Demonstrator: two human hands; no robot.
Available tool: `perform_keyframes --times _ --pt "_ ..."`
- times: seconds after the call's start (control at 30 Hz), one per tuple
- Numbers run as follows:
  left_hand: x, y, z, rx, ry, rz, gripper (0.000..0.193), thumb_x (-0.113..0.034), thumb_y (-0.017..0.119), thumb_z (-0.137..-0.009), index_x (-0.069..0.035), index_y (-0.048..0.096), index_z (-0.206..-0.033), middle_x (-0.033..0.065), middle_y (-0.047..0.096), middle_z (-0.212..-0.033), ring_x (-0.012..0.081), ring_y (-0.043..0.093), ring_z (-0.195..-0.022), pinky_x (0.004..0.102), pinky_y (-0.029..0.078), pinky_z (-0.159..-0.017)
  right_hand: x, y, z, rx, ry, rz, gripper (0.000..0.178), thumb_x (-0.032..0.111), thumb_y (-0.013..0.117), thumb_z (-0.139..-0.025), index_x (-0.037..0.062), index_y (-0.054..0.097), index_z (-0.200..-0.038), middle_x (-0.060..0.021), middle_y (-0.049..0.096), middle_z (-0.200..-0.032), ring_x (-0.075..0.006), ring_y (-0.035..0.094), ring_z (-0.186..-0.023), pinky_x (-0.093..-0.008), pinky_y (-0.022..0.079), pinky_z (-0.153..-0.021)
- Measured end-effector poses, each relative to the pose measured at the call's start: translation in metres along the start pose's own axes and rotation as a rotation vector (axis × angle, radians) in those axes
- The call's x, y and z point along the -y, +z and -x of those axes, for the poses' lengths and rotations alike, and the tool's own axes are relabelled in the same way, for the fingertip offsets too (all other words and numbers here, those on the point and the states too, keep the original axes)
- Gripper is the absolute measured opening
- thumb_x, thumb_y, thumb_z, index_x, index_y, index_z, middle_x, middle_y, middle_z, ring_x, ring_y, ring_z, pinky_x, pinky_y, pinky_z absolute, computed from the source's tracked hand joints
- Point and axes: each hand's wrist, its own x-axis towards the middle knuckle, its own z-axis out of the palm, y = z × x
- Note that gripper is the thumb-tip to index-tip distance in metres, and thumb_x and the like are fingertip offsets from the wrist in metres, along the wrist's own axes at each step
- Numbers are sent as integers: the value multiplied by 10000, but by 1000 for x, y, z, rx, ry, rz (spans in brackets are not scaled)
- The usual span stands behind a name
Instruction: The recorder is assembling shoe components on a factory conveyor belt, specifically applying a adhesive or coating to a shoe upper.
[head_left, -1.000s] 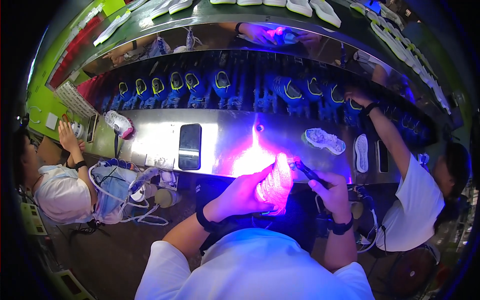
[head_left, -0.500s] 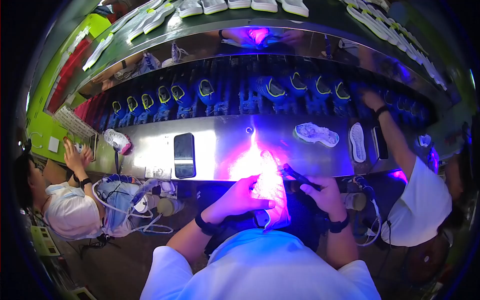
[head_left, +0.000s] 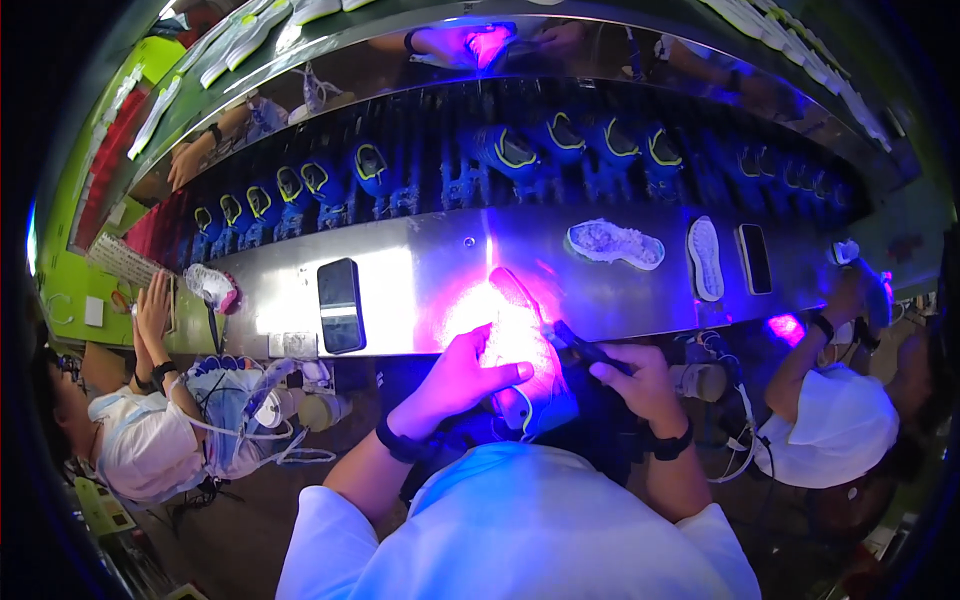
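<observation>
My left hand (head_left: 458, 372) grips a shoe upper (head_left: 535, 358) along its left side, thumb across the top. It is held at the bench's front edge under a strong pink-purple glow that washes out its surface. Its narrow toe points away over the bench and its heel end is near my chest. In my right hand (head_left: 640, 382) is a dark slim-handled tool (head_left: 583, 347). The tool's tip meets the upper's right side; glare and the dark handle hide what kind of tool it is.
On the metal bench (head_left: 400, 245) lie a phone (head_left: 341, 305), a white-coated sole (head_left: 616, 246), a white sole (head_left: 706, 259) and another phone (head_left: 755, 258). Behind, several blue shoes (head_left: 372, 172) stand on a dark conveyor (head_left: 430, 150). Co-workers sit left (head_left: 150, 420) and right (head_left: 830, 420).
The view has shifted, so the bench appears lower-left to upper-right differently. My hands keep hold of the upper and tool. The right co-worker's arm has drawn back from the conveyor.
</observation>
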Motion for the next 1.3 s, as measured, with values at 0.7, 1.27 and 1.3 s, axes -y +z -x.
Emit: perform_keyframes --times 0.7,1.27,1.3 --pt "22 0 0 -200 85 194 664 -239 812 -895 89 506 -1384 139 693 -1213 208 688 -1113 365 552 -976 28 -34 31 105 -40 347 303 130 844 -805 22 778 -1081 -123 672 -776 -218 642 -684 -324 471 -644" --pt "43 19 1 192 -299 1186 403 -449 526 -1071 -101 608 -1258 114 722 -1106 285 756 -942 278 649 -644 58 -52 -5 49 -285 411 357 90 832 -792 74 771 -1143 -94 626 -735 -209 577 -627 -326 439 -601" --pt "41 20 1 196 -308 1189 403 -449 526 -1071 -101 608 -1258 114 722 -1106 285 756 -942 278 649 -644 56 -52 -7 48 -275 412 357 90 832 -792 74 771 -1143 -94 626 -735 -209 577 -627 -326 439 -601"
